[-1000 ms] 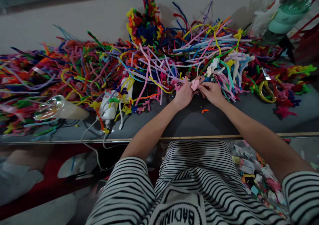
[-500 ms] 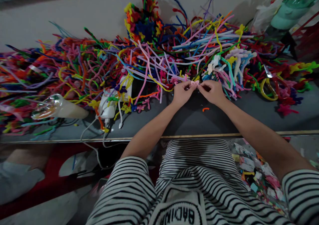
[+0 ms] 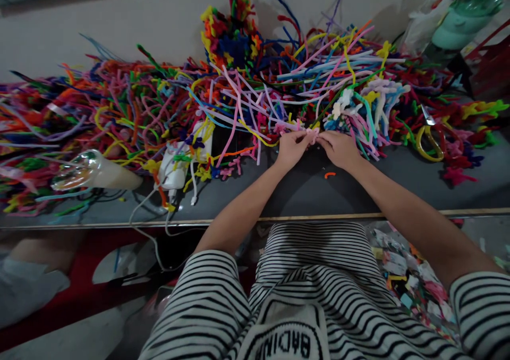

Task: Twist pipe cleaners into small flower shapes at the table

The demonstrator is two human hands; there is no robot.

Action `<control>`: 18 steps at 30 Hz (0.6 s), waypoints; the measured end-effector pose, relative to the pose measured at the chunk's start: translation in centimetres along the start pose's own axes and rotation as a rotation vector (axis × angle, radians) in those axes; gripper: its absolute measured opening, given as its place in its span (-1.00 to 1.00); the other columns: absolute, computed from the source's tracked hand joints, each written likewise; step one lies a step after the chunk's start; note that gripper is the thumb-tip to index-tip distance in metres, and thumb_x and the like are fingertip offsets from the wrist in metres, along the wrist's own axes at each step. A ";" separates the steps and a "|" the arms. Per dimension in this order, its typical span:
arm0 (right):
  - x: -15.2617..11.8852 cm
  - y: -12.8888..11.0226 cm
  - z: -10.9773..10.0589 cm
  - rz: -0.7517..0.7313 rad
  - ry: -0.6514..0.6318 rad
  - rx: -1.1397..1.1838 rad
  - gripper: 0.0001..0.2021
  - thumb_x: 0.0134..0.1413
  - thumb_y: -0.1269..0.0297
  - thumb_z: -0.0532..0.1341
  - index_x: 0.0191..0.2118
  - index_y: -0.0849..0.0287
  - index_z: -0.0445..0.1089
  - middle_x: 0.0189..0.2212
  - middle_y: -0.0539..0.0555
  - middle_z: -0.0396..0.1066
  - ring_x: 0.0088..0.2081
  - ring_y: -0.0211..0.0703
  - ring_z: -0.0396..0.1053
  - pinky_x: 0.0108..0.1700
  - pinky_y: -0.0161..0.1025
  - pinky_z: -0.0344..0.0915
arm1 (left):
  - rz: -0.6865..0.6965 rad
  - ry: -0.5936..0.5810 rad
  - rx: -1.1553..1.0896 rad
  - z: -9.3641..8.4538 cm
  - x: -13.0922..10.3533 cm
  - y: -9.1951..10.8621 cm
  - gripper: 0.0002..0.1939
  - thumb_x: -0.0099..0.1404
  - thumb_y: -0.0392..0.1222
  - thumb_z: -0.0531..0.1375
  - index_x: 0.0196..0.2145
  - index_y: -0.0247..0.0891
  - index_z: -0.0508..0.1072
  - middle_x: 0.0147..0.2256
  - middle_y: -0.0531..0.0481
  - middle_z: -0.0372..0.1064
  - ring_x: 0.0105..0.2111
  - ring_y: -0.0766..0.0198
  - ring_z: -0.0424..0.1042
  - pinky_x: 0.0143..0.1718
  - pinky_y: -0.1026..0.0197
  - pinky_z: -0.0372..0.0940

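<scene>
Between my two hands is a small pink pipe-cleaner piece (image 3: pixel 313 133), bent into petal-like loops. My left hand (image 3: pixel 292 146) pinches its left side with closed fingers. On the other side, the thumb and fingertips of my right hand (image 3: pixel 338 146) are closed on the same piece; their exact grip is too small to make out. Loose lilac and pink pipe cleaners (image 3: pixel 255 102) lie just beyond my hands. A bunch of white, blue and pink pipe cleaners (image 3: pixel 376 108) sits beyond my right hand. An orange scrap (image 3: pixel 330 175) rests on the dark tabletop (image 3: pixel 306 198) below.
Yellow-handled scissors (image 3: pixel 429 142) lie to the right. Leftward are a white power strip (image 3: pixel 173 171) with cables and a plastic cup (image 3: pixel 115 173) on its side. Heaped pipe cleaners (image 3: pixel 119 94) line the wall. A mint-green container (image 3: pixel 458 25) stands back right. Scraps (image 3: pixel 406 270) litter the floor.
My right fingers have shifted slightly against the pink piece, which has turned a little. Both hands stay at nearly the same place.
</scene>
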State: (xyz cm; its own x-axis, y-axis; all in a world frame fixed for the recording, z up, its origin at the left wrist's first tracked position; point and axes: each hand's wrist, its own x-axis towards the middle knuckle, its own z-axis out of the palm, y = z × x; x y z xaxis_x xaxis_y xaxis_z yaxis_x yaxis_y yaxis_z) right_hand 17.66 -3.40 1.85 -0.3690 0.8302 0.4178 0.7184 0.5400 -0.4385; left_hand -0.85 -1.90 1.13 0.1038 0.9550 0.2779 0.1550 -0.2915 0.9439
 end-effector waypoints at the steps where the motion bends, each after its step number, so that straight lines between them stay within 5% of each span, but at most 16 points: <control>1: 0.0 0.0 0.0 0.001 0.001 -0.030 -0.62 0.51 0.14 0.02 -0.05 0.17 0.57 -0.08 0.21 0.62 -0.09 0.06 0.52 -0.13 -0.11 0.27 | -0.004 -0.011 0.002 0.0 0.0 0.0 -0.60 0.32 0.12 0.32 -0.47 -0.26 0.58 -0.55 0.06 0.43 -0.56 0.41 0.33 -0.48 0.33 0.27; 9: 0.1 -0.3 0.1 -0.017 0.028 -0.194 -0.60 0.51 0.18 -0.01 -0.06 0.15 0.59 -0.20 0.19 0.61 -0.25 -0.02 0.48 -0.34 -0.14 0.10 | 0.117 0.022 0.136 -0.5 0.0 0.7 -0.56 0.33 0.15 0.31 -0.53 -0.24 0.56 -0.54 0.02 0.48 -0.53 0.37 0.32 -0.42 0.26 0.23; 18: 0.1 -0.5 0.1 -0.016 0.045 -0.153 -0.59 0.49 0.25 -0.03 -0.11 0.11 0.60 -0.21 0.15 0.60 -0.25 -0.05 0.46 -0.33 -0.16 0.12 | 0.164 0.066 0.173 -0.4 -0.4 0.7 -0.53 0.35 0.17 0.28 -0.56 -0.22 0.52 -0.63 0.06 0.34 -0.57 0.36 0.19 -0.47 0.22 0.08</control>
State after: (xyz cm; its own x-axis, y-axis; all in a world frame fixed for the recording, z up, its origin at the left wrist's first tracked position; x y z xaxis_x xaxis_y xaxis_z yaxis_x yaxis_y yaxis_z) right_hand 17.22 -3.55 2.04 -0.3572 0.8126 0.4606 0.7950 0.5233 -0.3067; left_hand -1.14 -2.50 1.76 0.0782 0.8941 0.4410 0.3076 -0.4425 0.8424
